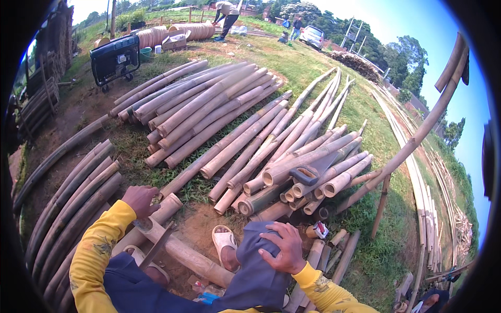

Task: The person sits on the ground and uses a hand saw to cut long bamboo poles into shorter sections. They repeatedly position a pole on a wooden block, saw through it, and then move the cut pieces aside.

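Observation:
My left hand (pixel 141 201) is above the cut ends of two thick bamboo poles, fingers curled and closed; whatever lies between the fingertips is too small to make out. Just below that hand, a bamboo pole (pixel 195 259) runs toward my feet, and a second bamboo pole (pixel 168 207) ends beside the fingers. A long flat metal blade (pixel 158 246) slants across the nearer pole by my left leg; its lower end is hidden by my trousers. Resting on my right knee (pixel 255 261), my right hand (pixel 282 245) has its fingers spread and holds nothing.
A handsaw (pixel 308 174) lies on a pile of bamboo poles (pixel 282 168) ahead. More poles (pixel 73 208) curve along the left. One long pole (pixel 412 143) rises at right on a post (pixel 382 206). Farther off are a generator (pixel 115 60) and a bending person (pixel 226 16).

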Motion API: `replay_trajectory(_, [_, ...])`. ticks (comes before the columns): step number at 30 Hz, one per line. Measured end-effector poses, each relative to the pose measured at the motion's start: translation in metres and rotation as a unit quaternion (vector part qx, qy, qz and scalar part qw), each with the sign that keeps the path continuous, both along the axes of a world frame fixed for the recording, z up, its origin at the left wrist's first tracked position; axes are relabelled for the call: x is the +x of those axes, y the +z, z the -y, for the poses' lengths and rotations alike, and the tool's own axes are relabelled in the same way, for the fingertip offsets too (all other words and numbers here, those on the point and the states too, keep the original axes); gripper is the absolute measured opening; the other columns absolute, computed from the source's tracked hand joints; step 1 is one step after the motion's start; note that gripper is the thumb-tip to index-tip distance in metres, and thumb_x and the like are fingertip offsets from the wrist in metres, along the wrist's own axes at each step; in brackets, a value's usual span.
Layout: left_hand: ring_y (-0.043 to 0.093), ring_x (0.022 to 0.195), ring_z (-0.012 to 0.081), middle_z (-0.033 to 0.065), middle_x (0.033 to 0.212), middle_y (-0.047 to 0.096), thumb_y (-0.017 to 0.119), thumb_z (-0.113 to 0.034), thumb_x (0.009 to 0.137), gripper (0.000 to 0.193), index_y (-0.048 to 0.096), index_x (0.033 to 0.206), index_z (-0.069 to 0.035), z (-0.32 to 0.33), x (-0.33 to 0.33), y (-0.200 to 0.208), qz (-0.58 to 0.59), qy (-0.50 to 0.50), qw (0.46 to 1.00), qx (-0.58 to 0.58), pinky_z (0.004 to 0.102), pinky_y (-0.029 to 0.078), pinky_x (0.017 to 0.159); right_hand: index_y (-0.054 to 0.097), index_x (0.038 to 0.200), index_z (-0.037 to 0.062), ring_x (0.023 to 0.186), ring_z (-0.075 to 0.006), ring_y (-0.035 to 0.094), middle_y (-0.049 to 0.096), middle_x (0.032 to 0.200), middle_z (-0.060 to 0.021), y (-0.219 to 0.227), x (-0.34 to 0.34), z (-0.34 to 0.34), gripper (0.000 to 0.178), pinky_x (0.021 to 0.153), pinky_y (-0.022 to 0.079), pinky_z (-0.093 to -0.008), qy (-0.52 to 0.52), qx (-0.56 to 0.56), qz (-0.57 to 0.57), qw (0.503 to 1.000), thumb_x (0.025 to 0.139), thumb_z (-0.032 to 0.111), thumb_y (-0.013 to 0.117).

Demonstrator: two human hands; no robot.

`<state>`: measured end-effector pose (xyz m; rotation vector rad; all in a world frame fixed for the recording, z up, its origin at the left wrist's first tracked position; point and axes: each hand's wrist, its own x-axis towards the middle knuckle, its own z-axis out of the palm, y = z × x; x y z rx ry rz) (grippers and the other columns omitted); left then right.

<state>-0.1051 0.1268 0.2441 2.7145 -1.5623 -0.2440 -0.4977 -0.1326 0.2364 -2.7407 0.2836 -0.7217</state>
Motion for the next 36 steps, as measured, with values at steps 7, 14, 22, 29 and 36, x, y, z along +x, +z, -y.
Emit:
replay_trajectory(7, [0.074,0.092,0.0320,0.0151,0.096,0.077,0.079,-0.030,0.085,0.039,0.074,0.114,-0.004,0.138,0.055,-0.159,-0.235,0.184,0.941,-0.160,0.0424,0.058,0.086,0.077,0.109,0.0175,0.123,-0.0308,0.062,0.069,0.123,-0.0059,-0.012,-0.015,0.024,0.034,0.109,0.043,-0.0498,-0.014,0.031,-0.016,0.999,0.080,0.034,0.077])
replay_trajectory(14, [0.071,0.105,0.0349,0.0172,0.108,0.075,0.082,-0.028,0.084,0.040,0.071,0.114,-0.004,0.215,0.018,-0.254,-0.298,0.201,0.908,-0.216,0.0453,0.055,0.094,0.077,0.106,0.0128,0.116,-0.0354,0.066,0.072,0.118,-0.0086,-0.011,0.001,0.020,0.031,0.103,0.046,-0.0495,-0.022,0.062,0.014,0.998,0.077,0.025,0.076])
replay_trajectory(22, [0.061,0.128,0.0367,0.0185,0.136,0.064,0.083,-0.030,0.083,0.060,0.061,0.134,-0.007,0.269,0.014,-0.270,-0.289,0.216,0.912,-0.197,0.0446,0.047,0.110,0.074,0.112,0.0060,0.113,-0.0386,0.067,0.072,0.118,-0.0175,0.011,0.017,0.015,0.035,0.102,0.049,-0.0521,0.005,0.049,0.021,0.999,0.080,0.020,0.074])
replay_trajectory(29, [0.056,0.133,0.0401,0.0241,0.143,0.058,0.080,-0.041,0.085,0.078,0.051,0.146,-0.003,0.276,0.013,-0.286,-0.311,0.216,0.906,-0.189,0.0487,0.045,0.112,0.075,0.109,0.0068,0.118,-0.0400,0.065,0.071,0.121,-0.0159,0.009,0.020,0.016,0.034,0.104,0.048,-0.0532,0.006,0.068,0.022,0.997,0.079,0.021,0.073])
replay_trajectory(36, [0.057,0.129,0.0449,0.0272,0.140,0.059,0.075,-0.047,0.087,0.074,0.055,0.140,0.000,0.266,-0.010,-0.326,-0.324,0.327,0.868,-0.186,0.0513,0.046,0.111,0.075,0.109,0.0065,0.120,-0.0402,0.065,0.071,0.122,-0.0161,0.010,0.023,0.013,0.033,0.104,0.047,-0.0544,0.009,0.072,0.024,0.997,0.080,0.020,0.072])
